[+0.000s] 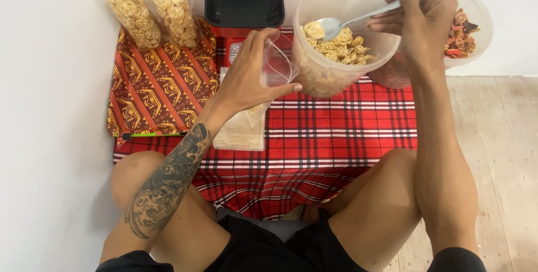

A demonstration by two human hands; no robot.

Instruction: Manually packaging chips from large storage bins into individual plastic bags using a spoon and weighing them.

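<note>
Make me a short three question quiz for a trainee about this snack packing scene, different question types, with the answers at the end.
1. True or false: the right hand holds a metal spoon over the clear tub of pale snacks.
2. What does the left hand hold? A) a clear plastic bag B) a knife C) a lid
3. Fill in: two filled snack bags lean against the ____ at the far left.

Key
1. True
2. A
3. Wall
</note>
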